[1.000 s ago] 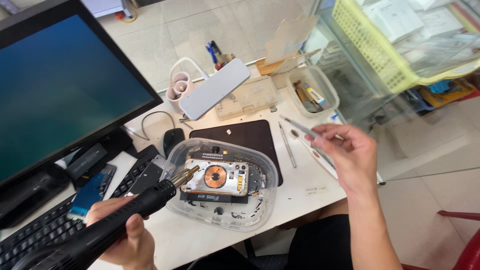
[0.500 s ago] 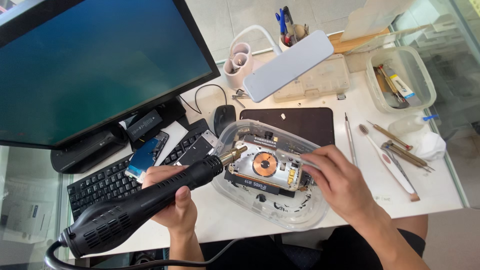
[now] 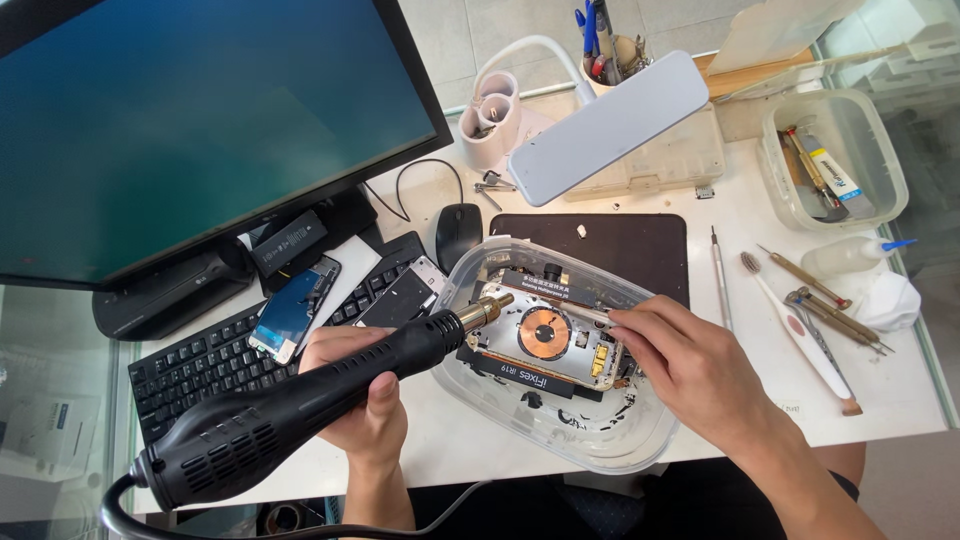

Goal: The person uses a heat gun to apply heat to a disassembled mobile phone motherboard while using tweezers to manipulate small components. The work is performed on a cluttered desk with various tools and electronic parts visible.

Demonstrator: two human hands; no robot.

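Starting at the far left, we're seeing the black monitor point(image 3: 190, 120) w/ a teal screen, and below it the black keyboard point(image 3: 210, 345) w/ a loose phone point(image 3: 290, 312) lying on its upper edge.

Our left hand point(image 3: 365, 395) is wrapping tight round the barrel of the black hot-air gun point(image 3: 300, 410); fingers closed fully on it, thumb on top. The gun's long axis is running from lower left (fat vented end, cord trailing off) up to the upper right, and its brass nozzle point(image 3: 485, 312) is pointing at the left edge of the opened phone point(image 3: 548, 335), nearly touching it.

That opened phone, back off and copper coil showing, is lying in the clear plastic tub point(image 3: 600, 440), approx. mid-desk, in front of the dark work mat point(image 3: 620, 245). Its long axis is running left-right, slightly tilted, so the nozzle is meeting it at its short left end.

Our right hand point(image 3: 700, 375) is coming in from the right, fingertips point(image 3: 625, 322) pinched together at the phone's top-right edge; whether they're gripping a thin tool or the frame itself, we can't tell. So the left hand's tool is nearer the left end, the right hand nearer the right.

Further right: a screwdriver point(image 3: 717, 275), toothbrush point(image 3: 795, 325) and tweezers point(image 3: 835, 320) are lying on the white desk point(image 3: 900, 390), w/ a clear container point(image 3: 835, 160) of bits behind.
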